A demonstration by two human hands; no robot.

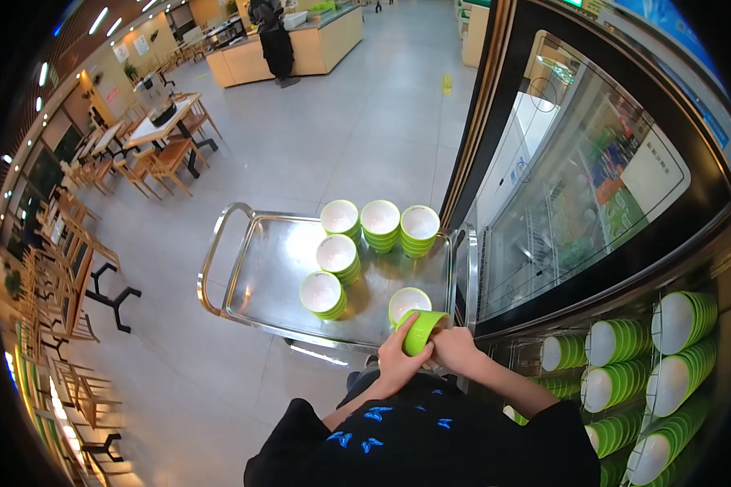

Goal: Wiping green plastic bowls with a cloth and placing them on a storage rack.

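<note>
My left hand [400, 358] grips a green bowl [420, 333] with a pale inside, tipped on its side above the near right corner of a steel trolley top [268, 255]. At the bowl's mouth is my right hand [455, 351]; its fingers are hidden by the rim, so their grip does not show. Just beyond the held bowl stands another green bowl [410, 304] with a white inside, partly covered by it. Several stacks of like bowls sit on the trolley: a back row with a middle stack [380, 228], and a left column ending in a near stack [323, 295].
A glass-door display fridge [560, 170] rises close at the right. Below it, wire racks hold several stacks of green bowls [615, 359]. Tables [164, 122] and wooden chairs [170, 159] line the left. A person [274, 39] stands at a far counter [317, 49].
</note>
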